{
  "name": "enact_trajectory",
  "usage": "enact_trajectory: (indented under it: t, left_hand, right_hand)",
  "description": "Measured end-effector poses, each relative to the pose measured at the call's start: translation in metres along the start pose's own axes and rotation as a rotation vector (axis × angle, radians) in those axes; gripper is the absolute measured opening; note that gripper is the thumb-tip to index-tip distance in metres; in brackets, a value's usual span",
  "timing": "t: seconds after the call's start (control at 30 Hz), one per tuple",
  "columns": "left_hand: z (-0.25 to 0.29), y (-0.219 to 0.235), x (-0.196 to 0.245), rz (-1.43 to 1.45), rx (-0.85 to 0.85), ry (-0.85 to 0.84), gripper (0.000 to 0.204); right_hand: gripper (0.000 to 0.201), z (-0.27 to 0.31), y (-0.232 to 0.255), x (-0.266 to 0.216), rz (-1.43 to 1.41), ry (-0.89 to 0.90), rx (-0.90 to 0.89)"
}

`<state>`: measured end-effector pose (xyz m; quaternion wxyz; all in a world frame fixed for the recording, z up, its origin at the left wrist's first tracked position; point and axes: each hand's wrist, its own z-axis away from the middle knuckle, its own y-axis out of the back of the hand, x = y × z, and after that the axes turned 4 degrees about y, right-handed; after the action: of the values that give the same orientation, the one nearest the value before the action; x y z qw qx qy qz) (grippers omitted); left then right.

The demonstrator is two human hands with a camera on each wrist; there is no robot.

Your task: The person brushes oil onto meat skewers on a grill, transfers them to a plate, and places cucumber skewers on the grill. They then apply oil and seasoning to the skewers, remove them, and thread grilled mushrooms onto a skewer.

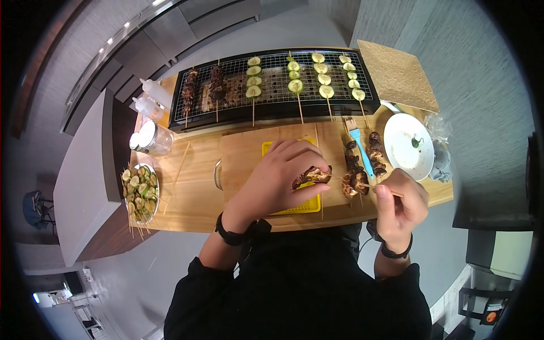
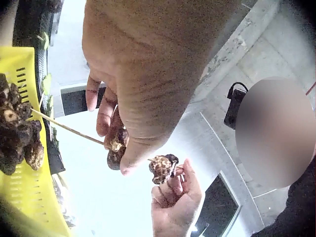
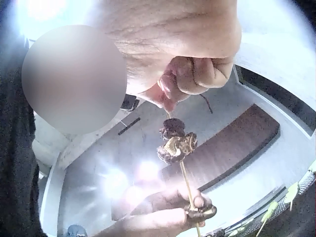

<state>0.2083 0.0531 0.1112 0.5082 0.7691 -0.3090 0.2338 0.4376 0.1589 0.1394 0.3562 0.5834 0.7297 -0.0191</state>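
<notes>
My left hand (image 1: 280, 178) pinches a browned mushroom piece (image 1: 311, 178) between thumb and fingers, over the yellow basket (image 1: 313, 206). A thin wooden skewer (image 3: 185, 178) runs through that piece. Further along it sit more dark mushroom pieces (image 3: 176, 143), close to my right hand (image 1: 401, 205). The right thumb and fingertips pinch the skewer near its end. In the left wrist view, the skewer's other end shows past the left fingers, and dark mushrooms (image 2: 17, 128) lie in the basket.
Finished mushroom skewers (image 1: 375, 152) and a blue brush (image 1: 361, 152) lie to the right, near a white bowl (image 1: 405, 152). A black grill (image 1: 272, 107) with meat-like and zucchini skewers stands behind. A plate of zucchini skewers (image 1: 140, 192), a jar (image 1: 154, 137) and bottles (image 1: 148, 107) are left.
</notes>
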Motion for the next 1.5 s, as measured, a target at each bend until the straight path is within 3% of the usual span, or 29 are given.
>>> enact_trajectory:
  t: [0.23,0.43,0.73,0.93,1.2,1.5]
  left_hand:
    - [0.011,-0.003,-0.032,-0.090,-0.042,0.072,0.029]
    - [0.011,0.004,-0.025,-0.147,0.011,0.133,0.039]
    - [0.006,0.007,-0.008,-0.080,-0.007,0.104,0.055]
    - [-0.002,0.007,0.019,0.026,0.049,-0.082,0.068]
    - [-0.002,0.001,0.016,0.018,0.002,-0.079,0.048]
    - [0.001,0.001,0.008,0.004,0.000,-0.023,0.041]
  right_hand:
    - [0.012,0.011,0.017,0.010,-0.071,0.050,0.287]
    - [0.013,0.012,0.010,0.009,-0.039,0.052,0.160]
    - [0.011,0.009,0.002,0.009,-0.068,0.064,0.154]
    - [0.013,0.002,-0.016,0.001,-0.100,-0.022,0.010]
    - [0.013,-0.001,-0.023,-0.001,-0.127,-0.040,-0.018]
    - [0.012,0.006,-0.008,0.006,-0.085,0.053,0.106]
